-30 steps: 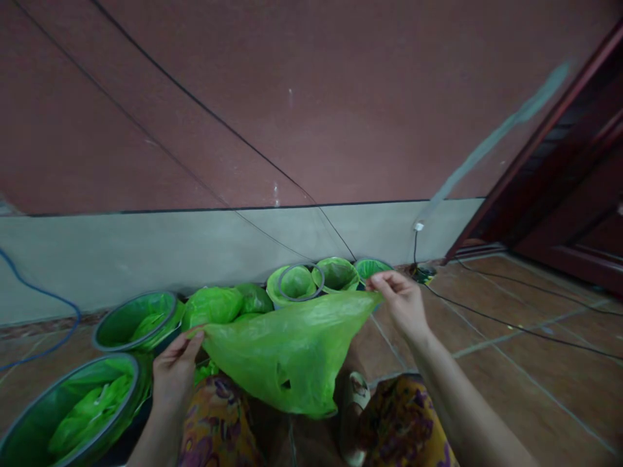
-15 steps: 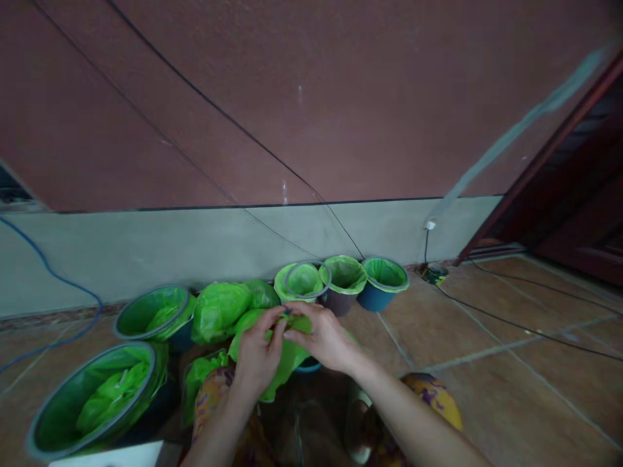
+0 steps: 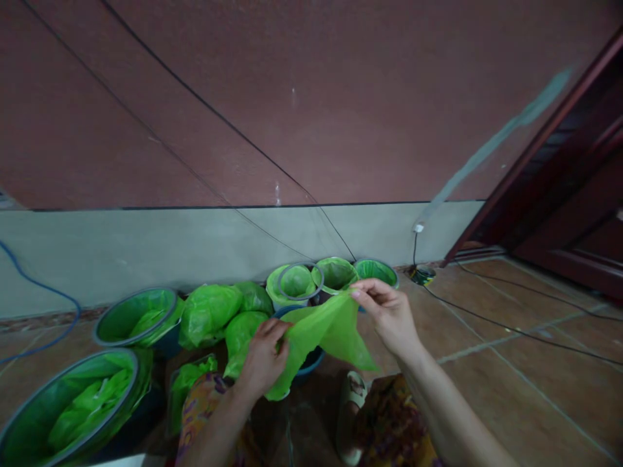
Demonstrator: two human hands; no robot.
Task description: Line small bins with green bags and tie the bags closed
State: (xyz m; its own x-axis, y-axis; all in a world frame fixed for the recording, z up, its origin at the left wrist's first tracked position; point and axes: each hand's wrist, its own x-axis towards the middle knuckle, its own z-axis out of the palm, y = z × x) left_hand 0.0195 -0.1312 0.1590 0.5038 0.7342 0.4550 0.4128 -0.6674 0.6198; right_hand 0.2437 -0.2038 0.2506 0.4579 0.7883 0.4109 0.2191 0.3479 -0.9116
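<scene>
A thin green plastic bag [image 3: 318, 327] is stretched between my two hands. My left hand [image 3: 267, 353] pinches one side of its edge, and my right hand [image 3: 384, 314] pinches the upper right corner, fingers closed. The bag hangs down in a loose fold on the right. Beneath it a blue bucket [image 3: 311, 364] shows only in part, with the bag covering much of its rim. Left of my left hand lie full-looking green bags [image 3: 210, 314], and a small container with green plastic [image 3: 189, 383] stands by my knee.
Two large lined buckets stand at left, one nearer [image 3: 73, 402] and one behind [image 3: 136, 318]. Several smaller lined bins [image 3: 335, 275] line the wall. A black cable [image 3: 491, 321] crosses the tiles at right, beside a tin [image 3: 423, 276]. A blue hose [image 3: 43, 285] lies at left.
My hands were close together on the bunched bag; now they are apart, the right hand having moved right and up. The bag has spread out between them. The view has shifted slightly right.
</scene>
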